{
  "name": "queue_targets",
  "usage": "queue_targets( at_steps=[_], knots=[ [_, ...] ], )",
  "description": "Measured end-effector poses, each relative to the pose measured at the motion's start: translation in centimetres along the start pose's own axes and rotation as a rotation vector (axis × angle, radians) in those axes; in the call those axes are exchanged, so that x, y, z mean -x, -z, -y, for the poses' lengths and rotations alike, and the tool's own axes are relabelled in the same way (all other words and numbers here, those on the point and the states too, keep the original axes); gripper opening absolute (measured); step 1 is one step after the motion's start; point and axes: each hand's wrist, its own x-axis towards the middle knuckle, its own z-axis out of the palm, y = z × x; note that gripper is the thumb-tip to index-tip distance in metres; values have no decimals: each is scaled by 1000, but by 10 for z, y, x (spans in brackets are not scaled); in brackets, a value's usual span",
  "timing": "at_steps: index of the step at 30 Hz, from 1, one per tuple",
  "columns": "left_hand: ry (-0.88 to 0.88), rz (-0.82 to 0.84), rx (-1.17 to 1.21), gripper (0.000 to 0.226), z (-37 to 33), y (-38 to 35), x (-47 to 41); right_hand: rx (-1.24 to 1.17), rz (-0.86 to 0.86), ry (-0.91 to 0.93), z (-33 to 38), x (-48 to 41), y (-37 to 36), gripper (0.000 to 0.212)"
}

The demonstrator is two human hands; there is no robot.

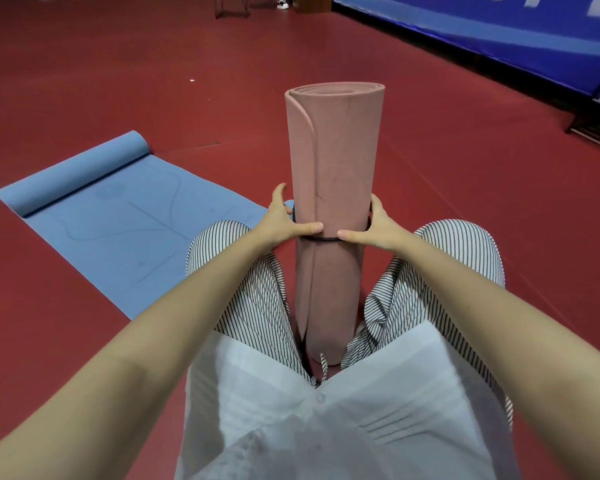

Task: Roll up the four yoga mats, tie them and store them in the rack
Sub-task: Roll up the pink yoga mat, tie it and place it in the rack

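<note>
A: So, hands?
B: Gripping: left hand (284, 220) and right hand (378, 227) pinch band (321, 240) round upright pink mat (333, 161)'s middle; knees (219, 237) flank it.
A: And blue mat (118, 220)?
B: Left of pink mat, part-rolled.

Pink yoga mat (333, 161): fully rolled, stood upright on end on red floor (465, 237), spiral of layers seen at top, outer flap edge run down left side. Black elastic band (321, 239): looped round roll below mid-height, gripped at each side by left hand (284, 220) and right hand (378, 226), thumbs pressed on front. Blue yoga mat (118, 237): spread flat on floor left of pink roll, far end curled into small roll, alignment lines printed on surface.
</note>
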Motion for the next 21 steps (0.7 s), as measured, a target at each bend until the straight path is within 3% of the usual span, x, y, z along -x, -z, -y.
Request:
queue_targets(
  at_steps=[3, 6, 9, 12, 17, 21],
  knots=[
    [-66, 19, -141, 110, -2, -2, -2, 90, -43, -18, 4, -1, 2, 114],
    [-37, 89, -135, 117, 2, -3, -2, 206, -65, -40, 5, 3, 0, 122],
    [-27, 185, -115, 111, 2, -4, 2, 169, 41, -59, 2, 7, -1, 136],
    [-47, 258, -118, 119, 1, -3, 1, 78, 88, -44, 0, 9, 2, 133],
    [-17, 424, -142, 91, -3, -4, 1, 113, 172, -150, -1, 7, 11, 126],
    [-8, 533, -201, 118, -5, -4, 6, 235, 325, -267, 1, 10, 14, 152]
  ],
)
